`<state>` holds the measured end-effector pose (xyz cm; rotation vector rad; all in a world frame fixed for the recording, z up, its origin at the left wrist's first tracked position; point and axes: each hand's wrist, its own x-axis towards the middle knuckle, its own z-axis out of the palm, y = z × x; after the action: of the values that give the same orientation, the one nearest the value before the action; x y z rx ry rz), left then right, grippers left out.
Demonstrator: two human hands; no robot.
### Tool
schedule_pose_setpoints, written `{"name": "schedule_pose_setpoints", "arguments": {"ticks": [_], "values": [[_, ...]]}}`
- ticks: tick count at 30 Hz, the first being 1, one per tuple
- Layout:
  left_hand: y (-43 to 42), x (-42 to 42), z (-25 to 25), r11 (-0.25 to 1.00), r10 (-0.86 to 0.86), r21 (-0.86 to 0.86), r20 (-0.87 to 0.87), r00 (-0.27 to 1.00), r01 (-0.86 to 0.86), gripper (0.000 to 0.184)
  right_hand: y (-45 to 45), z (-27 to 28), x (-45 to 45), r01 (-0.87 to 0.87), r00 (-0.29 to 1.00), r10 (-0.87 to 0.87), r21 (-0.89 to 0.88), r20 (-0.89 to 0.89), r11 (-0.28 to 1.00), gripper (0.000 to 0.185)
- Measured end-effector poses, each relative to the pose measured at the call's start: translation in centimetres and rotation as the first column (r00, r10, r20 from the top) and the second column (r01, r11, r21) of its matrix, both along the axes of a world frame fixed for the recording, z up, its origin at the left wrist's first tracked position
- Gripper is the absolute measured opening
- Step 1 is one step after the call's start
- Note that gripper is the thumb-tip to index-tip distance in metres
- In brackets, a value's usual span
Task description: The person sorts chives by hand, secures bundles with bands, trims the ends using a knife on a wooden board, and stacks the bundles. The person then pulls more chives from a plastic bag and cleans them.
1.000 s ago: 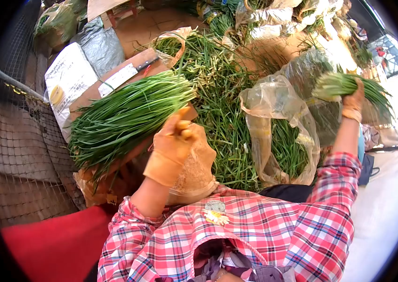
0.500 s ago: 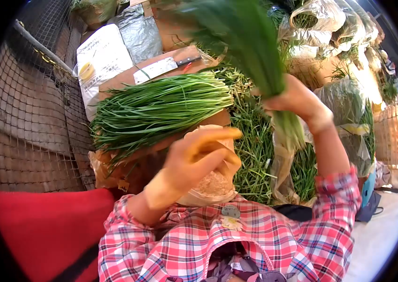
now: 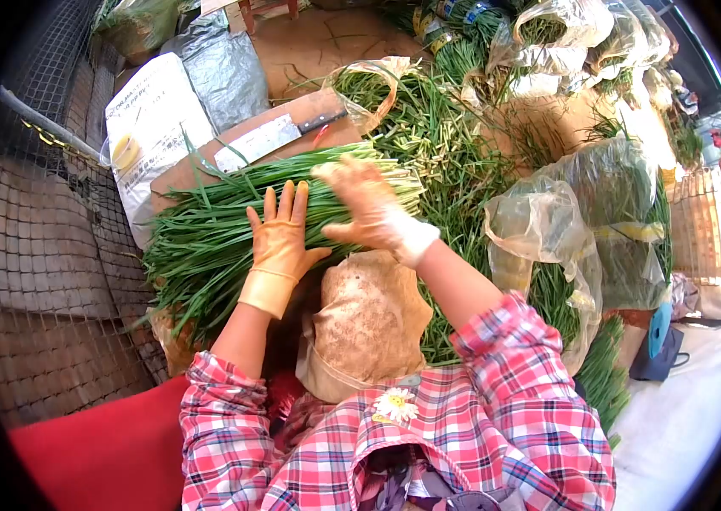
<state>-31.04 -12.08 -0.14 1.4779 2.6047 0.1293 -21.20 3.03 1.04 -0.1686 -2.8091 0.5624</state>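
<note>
A large pile of long green stalks (image 3: 199, 247) lies across a brown board (image 3: 177, 177), pale cut ends to the right. My left hand (image 3: 280, 238), in an orange glove, rests spread on the near side of the pile. My right hand (image 3: 360, 200), gloved too and slightly blurred, is over the pile near the pale ends, fingers apart. Behind the pile a cleaver (image 3: 258, 143) with a black handle lies on the board. A dirt-marked tan cover (image 3: 366, 319) is over my knee, in front of the pile.
Loose green stalks (image 3: 463, 183) cover the ground right of the board. An open clear plastic bag (image 3: 539, 230) stands at the right, beside a wrapped bundle (image 3: 624, 230). Wire mesh (image 3: 45, 272) runs along the left. A white sack (image 3: 156, 119) lies behind the board.
My right hand has come from the far right to the pile, and the bunch it held has left it. My left hand has opened and moved onto the pile.
</note>
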Motion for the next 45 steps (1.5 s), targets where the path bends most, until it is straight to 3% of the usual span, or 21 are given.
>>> {"name": "schedule_pose_setpoints", "arguments": {"ticks": [1, 3, 5, 6, 10, 13, 14, 15, 17, 19, 21, 25, 27, 28, 31, 33, 37, 39, 41, 42, 45], "values": [[-0.1, 0.1, 0.2, 1.0, 0.003, 0.005, -0.007, 1.0, -0.003, 0.118, 0.9, 1.2, 1.3, 0.1, 0.992, -0.098, 0.025, -0.083, 0.995, 0.077], [-0.2, 0.2, 1.1, 1.0, 0.002, 0.001, -0.014, 1.0, -0.002, 0.118, 3.8, -0.1, 3.7, 0.274, 0.939, -0.3, -0.16, -0.167, 0.948, 0.078], [0.1, 1.0, 2.4, 0.999, -0.045, -0.031, -0.062, 0.997, 0.043, 0.116, 5.5, -2.7, 5.4, 0.362, 0.862, -0.485, -0.49, -0.147, 0.793, 0.081], [0.4, 1.2, 2.5, 0.996, -0.085, 0.03, -0.042, 0.996, 0.086, 0.116, 5.2, -4.6, 5.2, 0.336, 0.845, -0.522, -0.646, -0.113, 0.685, 0.084], [1.4, 1.5, 0.7, 0.996, -0.07, -0.052, -0.041, 0.997, 0.068, 0.127, 5.2, -7.1, 3.8, 0.358, 0.904, -0.421, -0.676, 0.079, 0.644, 0.099], [0.9, 1.6, 0.1, 0.996, -0.073, -0.062, -0.067, 0.995, 0.069, 0.129, 4.7, -1.2, 6.2, 0.355, 0.847, -0.532, -0.736, -0.009, 0.577, 0.074], [1.0, 1.7, 0.2, 0.995, -0.076, -0.076, -0.091, 0.993, 0.069, 0.127, 4.7, -0.2, 7.6, 0.29, 0.82, -0.568, -0.808, -0.067, 0.514, 0.054], [1.2, 1.5, 0.3, 0.995, -0.072, -0.081, -0.092, 0.993, 0.065, 0.127, 5.1, -0.1, 9.0, 0.179, 0.841, -0.53, -0.87, -0.107, 0.46, 0.032], [1.8, 0.7, 0.3, 0.991, -0.071, -0.119, -0.089, 0.993, 0.06, 0.122, 5.5, -0.5, 10.8, 0.146, 0.972, -0.223, -0.927, 0.069, 0.346, 0.022], [2.5, -0.1, 0.8, 0.994, -0.05, -0.1, -0.076, 0.996, 0.042, 0.115, 4.4, -1.3, 9.7, 0.29, 0.946, -0.042, -0.774, 0.323, 0.563, 0.03], [3.1, -1.5, 0.9, 0.987, -0.051, -0.152, -0.047, 0.998, 0.043, 0.114, 3.7, -2.6, 7.0, 0.148, 0.844, 0.106, -0.418, 0.525, 0.896, 0.031], [2.6, -1.3, 0.8, 0.988, -0.064, -0.147, -0.088, 0.994, 0.051, 0.113, 2.3, -3.1, 3.5, 0.168, 0.803, 0.063, -0.327, 0.592, 0.93, 0.033], [1.6, -0.5, 1.2, 0.999, -0.04, -0.024, 0.026, 0.999, 0.041, 0.117, 2.3, -2.9, 3.7, 0.168, 0.847, 0.044, -0.345, 0.53, 0.923, 0.034], [1.5, -0.1, 1.1, 0.999, -0.036, -0.028, 0.031, 0.999, 0.036, 0.121, 2.4, -3.5, 4.0, 0.067, 0.938, 0.08, -0.403, 0.338, 0.913, 0.035], [1.8, 0.3, 1.1, 0.998, -0.004, -0.06, 0.112, 0.994, 0.011, 0.122, 2.8, -4.5, 4.3, 0.131, 0.93, 0.049, -0.452, 0.365, 0.883, 0.036], [1.0, -0.8, 0.4, 0.998, -0.065, -0.001, 0.195, 0.979, 0.066, 0.098, 3.0, -4.3, 4.1, 0.163, 0.898, 0.095, -0.523, 0.431, 0.837, 0.037], [-0.4, -6.3, 1.0, 0.958, -0.284, 0.218, 0.623, 0.729, 0.187, 0.077, 3.1, -5.6, 3.9, 0.107, 0.899, 0.176, -0.591, 0.401, 0.8, 0.042], [0.0, -5.7, 1.5, 0.989, -0.139, 0.141, 0.768, 0.625, 0.046, 0.092, 2.7, -4.8, 3.5, 0.073, 0.89, 0.17, -0.501, 0.423, 0.862, 0.043], [1.0, -1.5, 1.2, 0.996, -0.09, -0.001, 0.237, 0.967, 0.093, 0.121, 2.1, -4.2, 2.6, 0.071, 0.876, 0.155, -0.44, 0.457, 0.895, 0.04], [1.4, 0.2, 0.6, 0.995, -0.061, -0.069, 0.089, 0.994, 0.067, 0.135, 1.9, -3.0, 2.1, 0.078, 0.853, 0.148, -0.403, 0.5, 0.912, 0.041], [1.6, 1.3, -2.2, 0.999, 0.025, -0.035, -0.153, 0.988, -0.031, 0.122, 1.9, -3.7, 2.6, 0.046, 0.868, 0.134, -0.345, 0.479, 0.937, 0.04]]}}
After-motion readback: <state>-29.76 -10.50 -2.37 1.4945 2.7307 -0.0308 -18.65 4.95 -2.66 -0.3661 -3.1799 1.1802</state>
